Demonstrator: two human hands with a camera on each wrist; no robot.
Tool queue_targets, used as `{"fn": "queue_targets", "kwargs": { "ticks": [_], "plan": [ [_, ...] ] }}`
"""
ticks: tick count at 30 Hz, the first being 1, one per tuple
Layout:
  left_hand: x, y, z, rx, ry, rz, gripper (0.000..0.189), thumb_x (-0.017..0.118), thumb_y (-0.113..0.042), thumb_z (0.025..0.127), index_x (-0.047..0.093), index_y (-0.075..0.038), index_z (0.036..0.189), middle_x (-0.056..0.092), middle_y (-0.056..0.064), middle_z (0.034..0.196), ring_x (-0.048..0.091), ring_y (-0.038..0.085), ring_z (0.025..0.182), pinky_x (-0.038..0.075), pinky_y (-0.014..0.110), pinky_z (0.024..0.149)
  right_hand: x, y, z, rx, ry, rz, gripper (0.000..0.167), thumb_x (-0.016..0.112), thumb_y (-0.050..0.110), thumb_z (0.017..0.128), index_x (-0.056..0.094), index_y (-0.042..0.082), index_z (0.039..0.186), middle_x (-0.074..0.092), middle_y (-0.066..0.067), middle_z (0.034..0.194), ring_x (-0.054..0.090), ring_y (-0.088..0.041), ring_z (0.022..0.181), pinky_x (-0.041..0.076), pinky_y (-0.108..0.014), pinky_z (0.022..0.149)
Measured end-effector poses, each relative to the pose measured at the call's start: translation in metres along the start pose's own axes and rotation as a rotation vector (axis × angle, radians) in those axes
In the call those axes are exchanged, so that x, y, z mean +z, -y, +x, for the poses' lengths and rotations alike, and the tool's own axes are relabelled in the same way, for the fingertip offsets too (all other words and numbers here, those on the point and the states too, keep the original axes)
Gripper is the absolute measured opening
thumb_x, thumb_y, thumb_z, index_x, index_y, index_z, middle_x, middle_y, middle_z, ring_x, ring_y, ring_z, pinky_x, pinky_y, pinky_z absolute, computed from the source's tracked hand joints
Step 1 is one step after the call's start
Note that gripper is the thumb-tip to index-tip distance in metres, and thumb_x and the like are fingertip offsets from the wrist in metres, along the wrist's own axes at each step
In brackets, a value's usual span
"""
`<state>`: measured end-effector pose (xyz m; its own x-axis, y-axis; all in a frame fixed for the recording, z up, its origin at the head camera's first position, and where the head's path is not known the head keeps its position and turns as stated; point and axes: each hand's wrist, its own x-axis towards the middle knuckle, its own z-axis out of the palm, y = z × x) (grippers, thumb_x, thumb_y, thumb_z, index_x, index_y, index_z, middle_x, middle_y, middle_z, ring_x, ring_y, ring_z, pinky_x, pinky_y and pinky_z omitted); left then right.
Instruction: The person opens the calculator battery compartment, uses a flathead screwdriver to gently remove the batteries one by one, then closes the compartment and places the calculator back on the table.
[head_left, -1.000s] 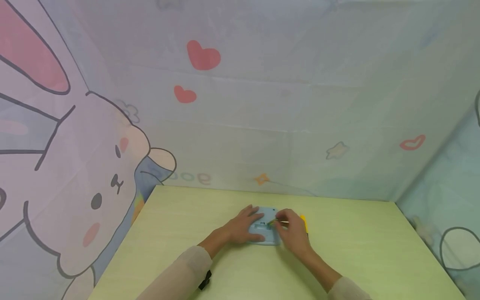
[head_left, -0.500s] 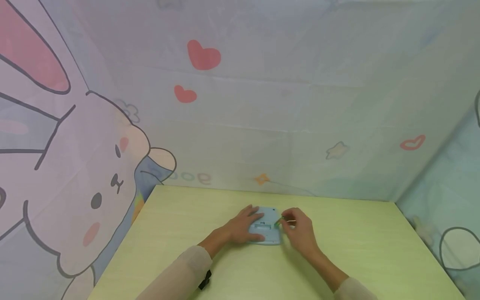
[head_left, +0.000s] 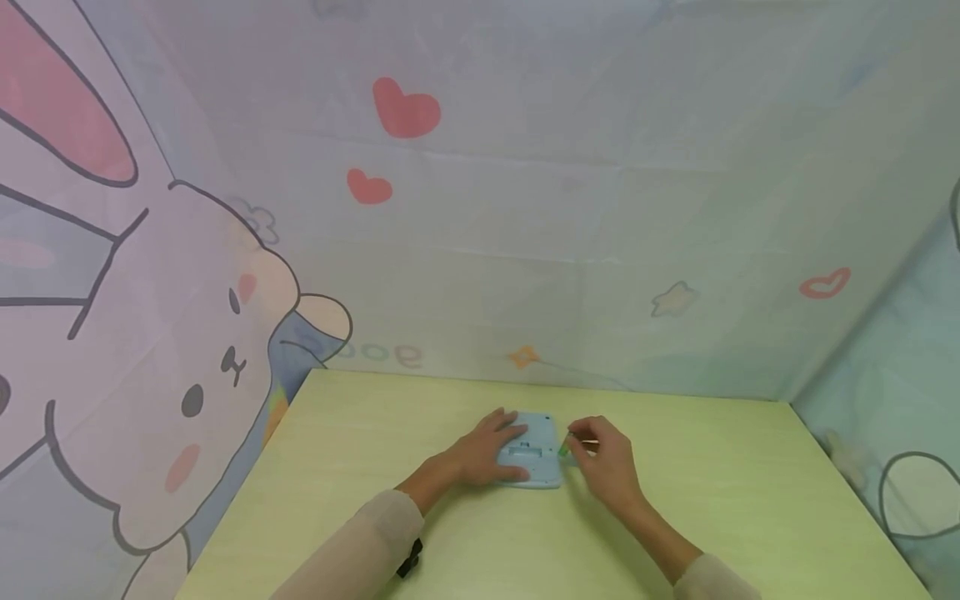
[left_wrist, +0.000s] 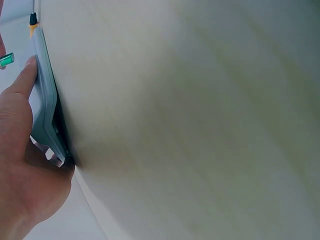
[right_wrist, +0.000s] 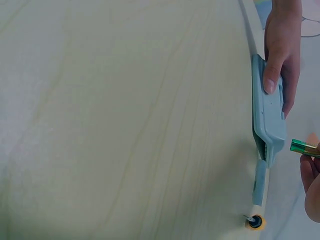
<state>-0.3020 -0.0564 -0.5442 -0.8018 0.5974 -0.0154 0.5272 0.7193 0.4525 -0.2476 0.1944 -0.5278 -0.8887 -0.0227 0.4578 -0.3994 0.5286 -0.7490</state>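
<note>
A light blue device that looks like a calculator point(head_left: 542, 473) lies back side up on the table, its narrow battery compartment point(head_left: 525, 453) uncovered. My left hand point(head_left: 480, 454) rests on its left part, fingers spread and thumb straight along the back, as the left wrist view also shows. Just beyond the device's right edge, my right hand point(head_left: 607, 458) pinches a small green-and-gold battery point(right_wrist: 304, 147) between thumb and fingertips. That battery is held above the table, apart from the device. The fingers partly cover its far end.
On the pale wood-grain table point(head_left: 360, 417), a flat light blue strip, perhaps the compartment cover point(right_wrist: 259, 182), lies beside the device. A yellow-and-black screwdriver point(right_wrist: 255, 222) lies further along, out of sight in the head view. A printed cloth point(head_left: 525, 208) hangs behind the table.
My right hand has drawn back to the right, carrying the battery from over the compartment to past the device's edge. My left hand has stayed in place.
</note>
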Motion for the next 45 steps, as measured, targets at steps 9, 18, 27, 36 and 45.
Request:
{"fn": "queue_targets", "kwargs": {
  "ticks": [9, 18, 27, 36, 45],
  "plan": [
    [-0.001, 0.0, 0.0, 0.018, -0.004, -0.008, 0.085, 0.071, -0.061, 0.096, 0.042, -0.019, 0.164, 0.024, 0.005, 0.175, 0.011, 0.03, 0.163, 0.027, 0.054, 0.126, -0.004, -0.003, 0.0, 0.056, -0.009, -0.024, 0.016, 0.078, -0.002, 0.094, 0.072, 0.003, 0.108, 0.077, -0.008, 0.102, 0.074, -0.024, 0.094, 0.061, -0.031, 0.083],
    [0.001, 0.003, 0.002, 0.012, -0.005, 0.004, 0.086, 0.07, -0.063, 0.096, 0.041, -0.021, 0.165, 0.023, 0.002, 0.175, 0.01, 0.028, 0.164, 0.028, 0.052, 0.126, -0.008, -0.004, -0.001, 0.112, 0.014, -0.024, 0.008, 0.076, 0.005, 0.098, 0.074, 0.007, 0.106, 0.076, -0.004, 0.102, 0.073, -0.021, 0.096, 0.059, -0.023, 0.079],
    [0.002, 0.005, 0.002, 0.013, -0.003, 0.006, 0.086, 0.069, -0.063, 0.096, 0.04, -0.023, 0.165, 0.023, 0.001, 0.176, 0.009, 0.027, 0.164, 0.027, 0.052, 0.126, -0.011, -0.009, -0.004, 0.176, 0.018, -0.032, 0.008, 0.077, 0.008, 0.098, 0.076, 0.007, 0.105, 0.077, -0.005, 0.102, 0.073, -0.022, 0.097, 0.058, -0.02, 0.08],
    [0.003, 0.005, 0.002, 0.016, -0.005, 0.009, 0.085, 0.07, -0.062, 0.096, 0.041, -0.022, 0.165, 0.023, 0.002, 0.176, 0.009, 0.028, 0.164, 0.026, 0.053, 0.126, -0.013, -0.017, -0.007, 0.175, 0.019, -0.055, 0.005, 0.078, 0.009, 0.097, 0.077, 0.008, 0.101, 0.077, -0.003, 0.096, 0.072, -0.02, 0.092, 0.058, -0.023, 0.078],
    [0.005, 0.006, 0.003, 0.007, -0.006, 0.001, 0.086, 0.069, -0.065, 0.095, 0.04, -0.023, 0.165, 0.023, 0.0, 0.176, 0.008, 0.025, 0.164, 0.027, 0.052, 0.126, -0.016, -0.022, -0.01, 0.176, 0.04, -0.087, 0.011, 0.079, 0.014, 0.097, 0.076, 0.004, 0.099, 0.076, -0.001, 0.093, 0.07, -0.016, 0.087, 0.057, -0.026, 0.078]
  ]
}}
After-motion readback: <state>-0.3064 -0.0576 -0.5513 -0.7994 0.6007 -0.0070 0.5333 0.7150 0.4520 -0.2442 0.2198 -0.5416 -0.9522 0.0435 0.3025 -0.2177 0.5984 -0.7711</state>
